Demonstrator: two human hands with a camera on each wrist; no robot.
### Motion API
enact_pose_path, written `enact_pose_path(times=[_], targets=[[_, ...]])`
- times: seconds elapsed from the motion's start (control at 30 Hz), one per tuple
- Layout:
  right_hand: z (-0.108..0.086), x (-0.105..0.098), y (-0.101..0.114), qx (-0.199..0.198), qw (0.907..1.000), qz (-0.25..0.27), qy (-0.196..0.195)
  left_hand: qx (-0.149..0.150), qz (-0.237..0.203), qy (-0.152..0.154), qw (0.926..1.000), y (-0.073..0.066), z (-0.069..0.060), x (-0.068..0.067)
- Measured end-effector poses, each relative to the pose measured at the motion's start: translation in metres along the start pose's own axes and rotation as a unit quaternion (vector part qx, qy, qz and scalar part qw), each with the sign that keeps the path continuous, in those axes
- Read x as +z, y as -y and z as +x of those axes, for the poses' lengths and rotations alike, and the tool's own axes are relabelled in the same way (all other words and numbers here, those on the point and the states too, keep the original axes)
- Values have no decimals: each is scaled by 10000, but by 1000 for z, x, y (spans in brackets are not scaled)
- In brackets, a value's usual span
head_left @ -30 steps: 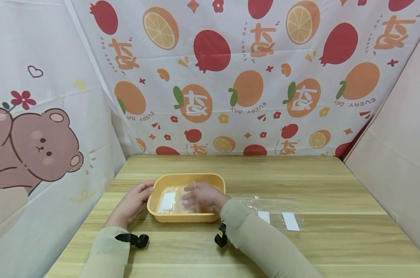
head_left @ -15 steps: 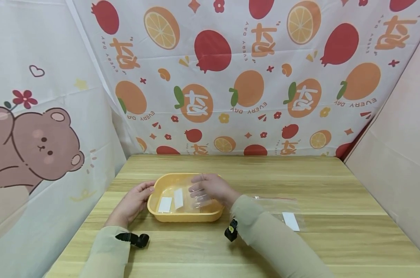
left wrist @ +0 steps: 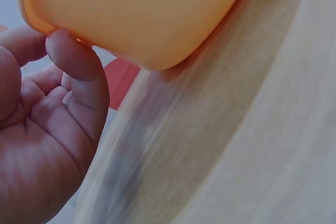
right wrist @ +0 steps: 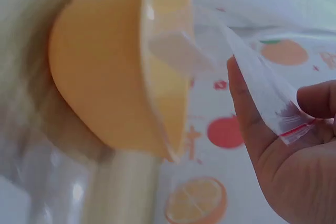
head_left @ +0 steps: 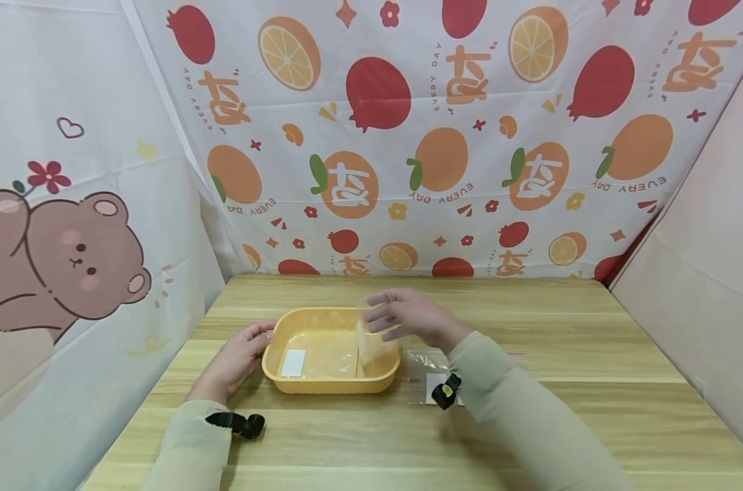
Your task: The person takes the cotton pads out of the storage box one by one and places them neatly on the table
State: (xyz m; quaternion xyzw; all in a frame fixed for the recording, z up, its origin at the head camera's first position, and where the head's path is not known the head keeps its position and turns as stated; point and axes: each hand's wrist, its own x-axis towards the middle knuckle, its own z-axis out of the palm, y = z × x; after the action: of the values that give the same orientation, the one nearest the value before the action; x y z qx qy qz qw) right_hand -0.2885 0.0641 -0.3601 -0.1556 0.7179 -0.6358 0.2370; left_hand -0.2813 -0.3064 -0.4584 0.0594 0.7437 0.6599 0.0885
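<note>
A yellow plastic basin (head_left: 328, 387) stands on the table, its left end pinched between the thumb and fingers of my left hand (head_left: 235, 360). Over the basin's right end, my right hand (head_left: 415, 318) holds a clear zip bag (head_left: 371, 343). In the right wrist view the thumb presses this zip bag (right wrist: 262, 93) against the fingers, near its red seal line; a white patch shows at its far end. Inside the basin lies another clear bag with a white label (head_left: 293, 363). The left wrist view shows the thumb (left wrist: 79, 59) against the basin wall (left wrist: 142, 14).
Right of the basin, clear zip bags (head_left: 417, 368) with white labels lie on the wooden table (head_left: 322, 443), partly hidden by the right sleeve (head_left: 518, 402). A fruit-print cloth (head_left: 377, 143) hangs behind the table.
My right hand has lifted a zip bag from the basin's middle and moved right and up with it. The left hand stays at the basin's left end.
</note>
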Motion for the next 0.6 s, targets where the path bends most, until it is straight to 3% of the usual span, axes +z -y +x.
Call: enact_pose_path(times=[0.27,0.6], targets=[[-35,-45,19,-299,9987,-382,-157,-17,37,-11,10000,0,3,1],[-77,-94,39,-414,9887,-1432,147,-3,-19,-25,10000,0,1,1]])
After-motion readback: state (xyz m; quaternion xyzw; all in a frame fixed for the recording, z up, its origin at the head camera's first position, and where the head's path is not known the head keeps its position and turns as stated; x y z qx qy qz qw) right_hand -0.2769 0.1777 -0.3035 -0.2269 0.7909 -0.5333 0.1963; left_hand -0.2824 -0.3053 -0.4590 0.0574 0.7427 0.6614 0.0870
